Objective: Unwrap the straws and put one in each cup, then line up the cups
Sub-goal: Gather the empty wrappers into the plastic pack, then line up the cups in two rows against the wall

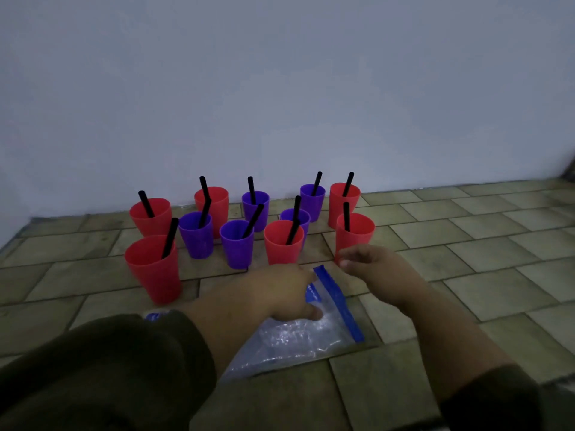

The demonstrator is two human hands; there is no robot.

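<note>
**Red and purple cups want a neat row**

Plastic cups (236, 247), some red and some purple, stand in a loose bunch on the tiled floor (466, 244), close to the wall (280, 88). Every cup that shows has a black straw (169, 237) in it. So the straw part looks done, and the lining up is the part left to do.

Hold each cup low on its side and slide it slowly. The straws lean, and a quick push could tip a cup over. Pick one line between the tiles and set the cups along it, side by side.

Your right hand (376, 269) sits low by the bottom of the red cup (354, 237) at the right of the bunch. Its fingers curl in with the tips close together. It is too dim to tell if they pinch anything or touch the cup.

Your left hand (277, 290) reaches across a clear plastic bag (295, 337) with a blue strip (339, 303). The thumb lies on the bag. The fingers are hidden, so you cannot tell if they grip it.
</note>
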